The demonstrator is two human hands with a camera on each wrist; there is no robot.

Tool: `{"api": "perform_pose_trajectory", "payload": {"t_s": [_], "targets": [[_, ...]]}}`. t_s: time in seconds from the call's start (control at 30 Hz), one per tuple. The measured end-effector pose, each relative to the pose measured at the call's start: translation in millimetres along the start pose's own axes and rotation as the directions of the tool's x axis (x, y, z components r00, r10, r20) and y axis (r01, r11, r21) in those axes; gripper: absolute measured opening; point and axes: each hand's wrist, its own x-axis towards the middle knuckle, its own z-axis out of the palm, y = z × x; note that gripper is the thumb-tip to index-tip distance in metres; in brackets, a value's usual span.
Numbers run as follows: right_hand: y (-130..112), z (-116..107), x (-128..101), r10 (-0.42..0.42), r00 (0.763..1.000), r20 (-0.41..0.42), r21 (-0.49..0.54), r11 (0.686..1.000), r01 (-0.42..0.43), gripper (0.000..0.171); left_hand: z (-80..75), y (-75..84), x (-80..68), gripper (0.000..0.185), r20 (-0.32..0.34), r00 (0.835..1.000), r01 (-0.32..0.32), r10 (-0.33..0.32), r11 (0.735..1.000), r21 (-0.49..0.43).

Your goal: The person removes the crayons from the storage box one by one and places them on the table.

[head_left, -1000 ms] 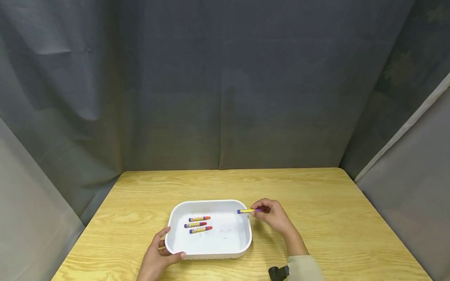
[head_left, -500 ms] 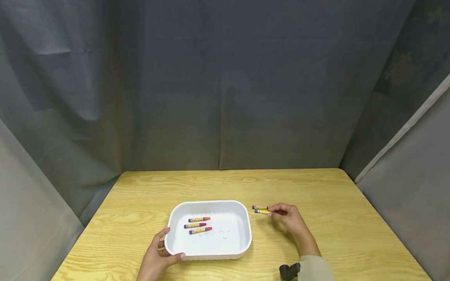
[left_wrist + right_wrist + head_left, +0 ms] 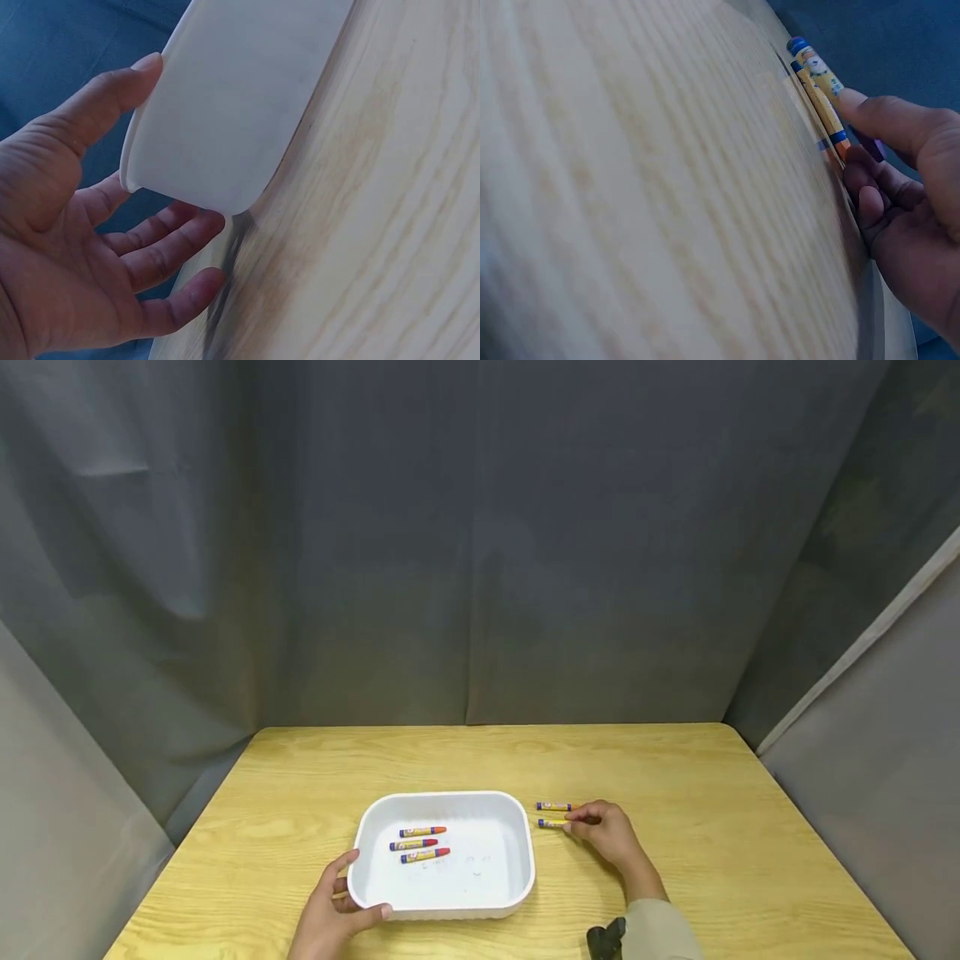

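Observation:
A white tray point(image 3: 491, 881) sits on the wooden table point(image 3: 712, 827) and holds three red-tipped crayons point(image 3: 422, 832) side by side. My left hand point(image 3: 352, 893) grips the tray's near left corner. In the left wrist view its thumb point(image 3: 112, 90) lies on the tray point(image 3: 232, 105) rim and its fingers point(image 3: 169, 244) curl round the outer wall. Right of the tray, two yellow-and-blue crayons lie on the table. My right hand point(image 3: 573, 825) pinches the nearer, purple-tipped crayon point(image 3: 550, 823) by its end. The other crayon point(image 3: 553, 807) lies just beyond. The right wrist view shows thumb and fingers point(image 3: 870, 199) on the crayon point(image 3: 826, 112).
Grey cloth walls point(image 3: 480, 543) close in the table at the back and both sides. A black wrist camera point(image 3: 603, 939) sits on my right sleeve. Bare wood stretches behind the tray and to the far right.
My right hand carried the purple-tipped crayon from over the tray's right rim out to the table and set it down beside the other crayon. The left hand kept its hold on the tray.

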Motion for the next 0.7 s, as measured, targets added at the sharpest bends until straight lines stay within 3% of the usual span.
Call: {"api": "perform_pose_trajectory", "payload": {"t_s": [0.43, 0.7], "targets": [[-1.9, 2.6, 3.5, -0.019, 0.999, -0.038, -0.119, 0.993, 0.014, 0.007, 0.8, 2.1, 1.5, 0.099, -0.017, 1.000, -0.002, 0.002, 1.000, 0.013], [-2.0, 3.4, -0.2, -0.025, 0.999, -0.030, -0.098, 0.995, 0.022, 0.008, 0.9, 0.6, -0.7, 0.101, -0.009, 1.000, 0.007, -0.007, 1.000, -0.011]]}}
